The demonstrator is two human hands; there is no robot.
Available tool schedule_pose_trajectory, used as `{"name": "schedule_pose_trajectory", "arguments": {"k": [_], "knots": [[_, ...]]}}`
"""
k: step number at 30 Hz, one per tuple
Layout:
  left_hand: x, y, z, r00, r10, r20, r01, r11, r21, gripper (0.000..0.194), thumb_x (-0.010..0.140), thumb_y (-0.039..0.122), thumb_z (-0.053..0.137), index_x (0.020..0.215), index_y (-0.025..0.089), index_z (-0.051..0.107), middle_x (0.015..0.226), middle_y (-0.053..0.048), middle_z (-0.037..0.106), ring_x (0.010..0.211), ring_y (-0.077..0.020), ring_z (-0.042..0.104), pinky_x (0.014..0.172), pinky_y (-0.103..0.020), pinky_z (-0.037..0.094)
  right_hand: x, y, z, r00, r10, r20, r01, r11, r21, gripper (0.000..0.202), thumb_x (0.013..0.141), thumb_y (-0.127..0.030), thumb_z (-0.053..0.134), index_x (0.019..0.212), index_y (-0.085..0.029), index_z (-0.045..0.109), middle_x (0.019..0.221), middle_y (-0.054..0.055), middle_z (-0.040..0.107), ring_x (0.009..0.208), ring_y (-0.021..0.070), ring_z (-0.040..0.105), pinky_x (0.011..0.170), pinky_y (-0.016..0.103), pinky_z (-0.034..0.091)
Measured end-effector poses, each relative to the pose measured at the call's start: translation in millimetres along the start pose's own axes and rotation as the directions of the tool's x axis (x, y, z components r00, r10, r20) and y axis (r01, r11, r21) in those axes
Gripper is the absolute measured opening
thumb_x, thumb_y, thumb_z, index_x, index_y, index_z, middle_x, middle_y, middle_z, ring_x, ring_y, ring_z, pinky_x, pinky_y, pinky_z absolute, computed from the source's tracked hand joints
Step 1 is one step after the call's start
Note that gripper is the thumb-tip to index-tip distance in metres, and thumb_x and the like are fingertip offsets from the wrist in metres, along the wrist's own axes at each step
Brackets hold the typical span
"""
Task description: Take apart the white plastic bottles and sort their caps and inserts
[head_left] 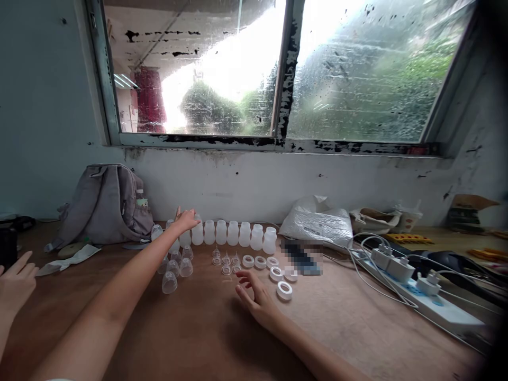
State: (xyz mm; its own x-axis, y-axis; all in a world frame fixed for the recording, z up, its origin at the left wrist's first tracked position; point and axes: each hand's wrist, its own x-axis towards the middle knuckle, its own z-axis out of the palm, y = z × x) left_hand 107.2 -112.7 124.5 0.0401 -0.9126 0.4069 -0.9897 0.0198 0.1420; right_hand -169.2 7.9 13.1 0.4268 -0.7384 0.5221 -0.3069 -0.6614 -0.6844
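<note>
My left hand (184,219) reaches to the back of the table, its fingers closed at the top of a frosted baby bottle (197,234) in a row of similar bottles (233,233). That bottle's top sits slightly higher than its neighbours'. My right hand (256,300) hovers low over the table, fingers loosely curled and apart, with nothing in them. Just beyond its fingertips stand several clear bottle teats (226,260). White screw rings (284,290) lie to its right. Clear dome caps (170,283) are grouped at the left, partly behind my left forearm.
Another person's hand (18,283) is at the left edge. A grey backpack (105,203) and a silver plastic bag (317,221) stand against the wall. On the right lie a power strip (448,312) with cables and yellow pieces (408,239). A pixelated dark object (302,257) lies behind the rings.
</note>
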Motion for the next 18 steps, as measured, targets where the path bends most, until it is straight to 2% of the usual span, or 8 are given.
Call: {"name": "schedule_pose_trajectory", "arguments": {"k": [5,10,13,15,18], "knots": [[-1.4,-5.1,16.8,1.000,0.013,-0.019,-0.013,1.000,0.021,0.022,0.076,0.038,0.049,0.083,0.017,0.049,0.065,0.001,0.059,0.076,-0.0152,0.051,0.097,-0.043,0.015,-1.4,-1.1,0.7,0.998,0.046,0.051,-0.045,0.999,-0.012,0.028,0.083,-0.033,0.042,0.107,-0.021,0.046,0.103,0.007,0.054,0.087,0.0168,0.052,0.076,0.030,0.045],[-1.3,-3.7,22.8,0.998,0.023,-0.057,-0.021,0.999,0.042,0.023,0.079,0.036,0.046,0.086,0.015,0.049,0.078,-0.003,0.060,0.095,-0.0196,0.045,0.098,-0.047,0.012,-1.4,0.8,0.8,0.998,0.022,0.066,-0.018,0.997,-0.071,0.025,0.083,-0.032,0.041,0.105,-0.022,0.047,0.101,0.006,0.054,0.086,0.0169,0.052,0.079,0.031,0.043],[-3.9,0.1,18.6,0.996,0.042,-0.079,-0.038,0.998,0.040,0.029,0.080,0.038,0.044,0.096,0.013,0.048,0.098,-0.008,0.057,0.107,-0.0232,0.038,0.098,-0.052,0.008,-1.2,2.2,1.2,0.998,0.017,0.064,-0.010,0.995,-0.104,0.025,0.083,-0.032,0.041,0.106,-0.022,0.046,0.101,0.006,0.054,0.086,0.0168,0.052,0.079,0.031,0.043],[-9.6,4.8,12.0,0.992,0.062,-0.106,-0.058,0.998,0.038,0.035,0.081,0.038,0.041,0.106,0.013,0.043,0.114,-0.009,0.050,0.113,-0.0243,0.032,0.098,-0.052,0.007,-0.9,3.5,1.6,0.997,0.017,0.070,-0.008,0.993,-0.122,0.025,0.084,-0.031,0.040,0.106,-0.022,0.045,0.102,0.006,0.053,0.087,0.0166,0.052,0.079,0.030,0.043],[-28.5,15.9,1.4,0.981,0.143,-0.129,-0.140,0.990,0.027,0.034,0.083,0.037,0.037,0.111,0.017,0.042,0.119,-0.007,0.046,0.112,-0.0225,0.033,0.098,-0.045,0.016,-0.3,7.7,2.5,0.997,0.019,0.072,-0.009,0.989,-0.146,0.024,0.084,-0.030,0.040,0.106,-0.022,0.044,0.103,0.006,0.052,0.090,0.0165,0.051,0.081,0.031,0.042]]}}
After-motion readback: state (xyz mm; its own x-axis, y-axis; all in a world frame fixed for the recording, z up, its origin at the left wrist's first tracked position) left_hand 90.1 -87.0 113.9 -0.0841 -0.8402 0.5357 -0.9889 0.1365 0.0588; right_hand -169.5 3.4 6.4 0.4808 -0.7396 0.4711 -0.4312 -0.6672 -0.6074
